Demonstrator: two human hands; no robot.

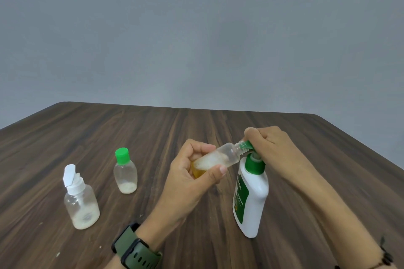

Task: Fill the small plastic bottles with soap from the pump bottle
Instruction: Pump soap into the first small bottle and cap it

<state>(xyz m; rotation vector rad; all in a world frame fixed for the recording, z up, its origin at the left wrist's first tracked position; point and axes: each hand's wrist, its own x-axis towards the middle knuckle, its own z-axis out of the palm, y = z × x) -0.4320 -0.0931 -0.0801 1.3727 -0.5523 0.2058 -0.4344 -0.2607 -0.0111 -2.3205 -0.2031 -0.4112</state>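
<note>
A white pump bottle [251, 199] with a green collar and label stands on the wooden table [153, 129] at the right. My right hand [271, 148] presses down on its green pump head. My left hand [188, 177] grips a small clear bottle [223, 156], tilted, with its open neck held against the pump spout. Foamy white soap and some yellow liquid sit in its lower end. Two other small bottles stand at the left: one with a closed green cap [125, 171], one with an open white flip cap [80, 199], both with a little foamy soap at the bottom.
A green watch [135, 247] is on my left wrist and a thin bracelet [384, 262] on my right. The table's far edge meets a plain grey wall [196, 39]. A few small white specks lie on the wood near the front.
</note>
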